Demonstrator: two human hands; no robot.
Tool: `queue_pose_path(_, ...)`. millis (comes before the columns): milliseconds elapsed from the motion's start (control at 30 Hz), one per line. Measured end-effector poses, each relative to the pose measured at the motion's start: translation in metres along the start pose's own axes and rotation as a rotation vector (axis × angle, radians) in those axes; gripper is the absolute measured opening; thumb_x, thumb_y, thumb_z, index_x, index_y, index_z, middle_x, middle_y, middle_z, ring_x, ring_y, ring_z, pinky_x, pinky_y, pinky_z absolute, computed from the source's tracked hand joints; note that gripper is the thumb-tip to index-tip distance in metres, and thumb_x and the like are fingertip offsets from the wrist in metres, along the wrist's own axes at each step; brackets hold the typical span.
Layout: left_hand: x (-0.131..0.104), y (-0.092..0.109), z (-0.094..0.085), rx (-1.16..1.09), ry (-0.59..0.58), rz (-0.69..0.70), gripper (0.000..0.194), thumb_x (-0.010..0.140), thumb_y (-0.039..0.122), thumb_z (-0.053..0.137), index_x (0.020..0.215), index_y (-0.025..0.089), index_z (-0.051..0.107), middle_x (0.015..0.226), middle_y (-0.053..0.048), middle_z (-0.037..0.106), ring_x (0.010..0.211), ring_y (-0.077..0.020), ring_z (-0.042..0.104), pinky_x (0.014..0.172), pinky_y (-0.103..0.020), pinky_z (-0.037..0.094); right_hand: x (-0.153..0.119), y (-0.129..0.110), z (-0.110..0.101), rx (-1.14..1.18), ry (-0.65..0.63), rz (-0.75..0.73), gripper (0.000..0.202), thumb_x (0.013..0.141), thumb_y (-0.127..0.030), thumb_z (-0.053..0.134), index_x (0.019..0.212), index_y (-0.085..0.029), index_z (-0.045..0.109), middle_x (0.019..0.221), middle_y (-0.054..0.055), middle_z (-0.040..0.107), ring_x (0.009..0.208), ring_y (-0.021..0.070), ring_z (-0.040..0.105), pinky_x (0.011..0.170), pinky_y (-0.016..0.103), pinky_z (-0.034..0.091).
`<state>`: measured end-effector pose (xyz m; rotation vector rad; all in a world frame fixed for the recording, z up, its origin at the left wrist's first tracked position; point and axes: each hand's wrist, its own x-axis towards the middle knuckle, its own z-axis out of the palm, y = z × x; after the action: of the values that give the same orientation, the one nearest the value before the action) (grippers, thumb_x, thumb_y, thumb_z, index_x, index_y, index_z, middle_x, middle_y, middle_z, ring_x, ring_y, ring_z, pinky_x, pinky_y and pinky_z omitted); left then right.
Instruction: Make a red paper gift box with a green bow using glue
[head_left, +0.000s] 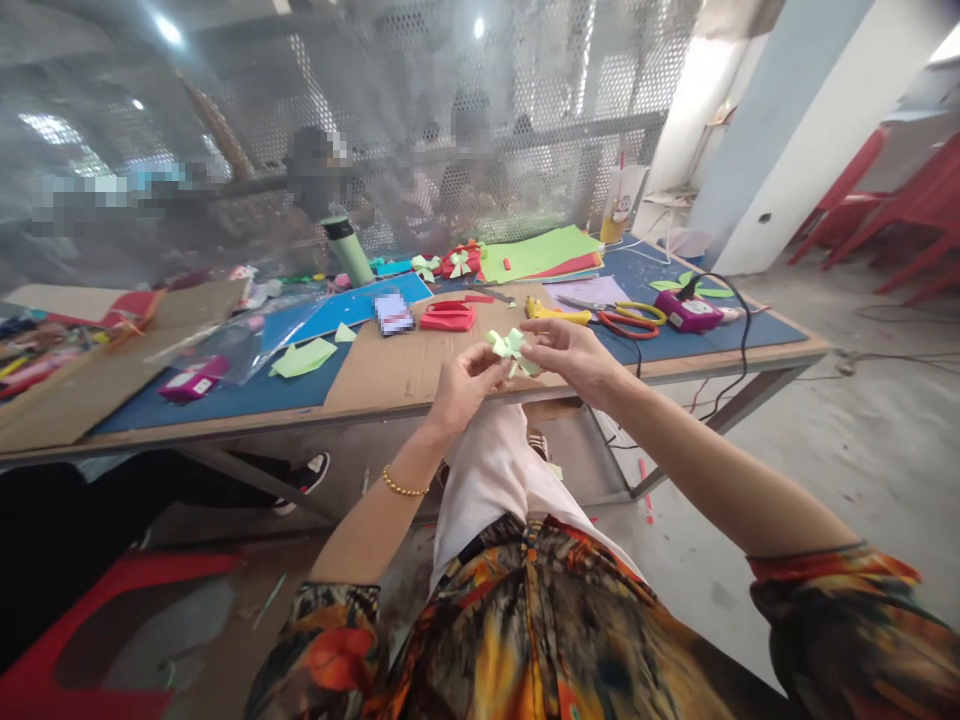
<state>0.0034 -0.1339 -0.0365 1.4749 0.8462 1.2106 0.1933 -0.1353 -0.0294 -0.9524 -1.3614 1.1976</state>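
Note:
Between my two hands, above the front edge of the table, is a small pale green bow (pixel 508 345) with loops and short tails. My left hand (pixel 472 378) pinches it from the left and below. My right hand (pixel 571 355) grips its right side with bent fingers. Beyond my hands lie a red stapler-like tool (pixel 448 316), a yellow glue gun (pixel 556 312) and scissors with yellow and orange handles (pixel 630 320). Two more pale bows (pixel 460 263) rest on red pieces at the back of the table.
Green sheets (pixel 540 256), a phone (pixel 393 313), a green tumbler (pixel 348 252) and a drink cup (pixel 621 205) are on the table. A purple box (pixel 691 308) with a black cable stands at right. Pale green offcuts (pixel 304 357) lie left. Another person's shoe (pixel 304 480) shows below.

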Motion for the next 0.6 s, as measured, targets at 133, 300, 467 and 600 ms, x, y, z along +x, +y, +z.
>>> queue_pose_path(133,0.005,-0.011,-0.004,0.025,-0.074,-0.009,0.049,0.066,0.060,0.098,0.083,0.020,0.074,0.071,0.000,0.068,0.062,-0.0136,0.057,0.064,-0.030,0.051,0.013,0.005,0.003,0.040,0.032,-0.008,0.074,0.054,-0.048,0.106,0.112,-0.020,0.069,0.077,-0.004,0.065,0.074,0.0159,0.064,0.070,0.032,0.054)
queue_pose_path(300,0.042,-0.006,-0.064,0.479,-0.024,0.083,0.014,0.088,0.030,0.077,0.097,0.019,0.078,0.094,-0.007,0.079,0.076,-0.0185,0.068,0.075,-0.033,0.056,0.031,0.004,-0.015,-0.047,0.056,-0.095,0.063,0.060,-0.042,0.103,0.111,-0.020,0.073,0.078,-0.004,0.063,0.072,0.0145,0.060,0.068,0.031,0.049)
queue_pose_path(467,0.122,0.006,-0.128,1.117,0.208,0.121,0.011,0.086,0.008,0.068,0.084,0.017,0.074,0.107,-0.017,0.078,0.113,-0.0300,0.072,0.105,-0.042,0.054,0.053,0.004,-0.022,-0.083,0.009,-0.026,0.061,0.063,-0.034,0.100,0.115,-0.017,0.074,0.078,-0.002,0.067,0.070,0.0140,0.060,0.065,0.029,0.046)
queue_pose_path(600,0.175,0.001,-0.129,1.315,-0.075,0.056,0.023,0.087,0.009,0.066,0.098,0.017,0.084,0.112,-0.014,0.082,0.108,-0.0278,0.075,0.100,-0.038,0.056,0.073,0.003,-0.013,-0.067,-0.030,0.004,0.056,0.062,-0.028,0.099,0.112,-0.016,0.077,0.083,0.001,0.073,0.072,0.0138,0.064,0.064,0.026,0.049)
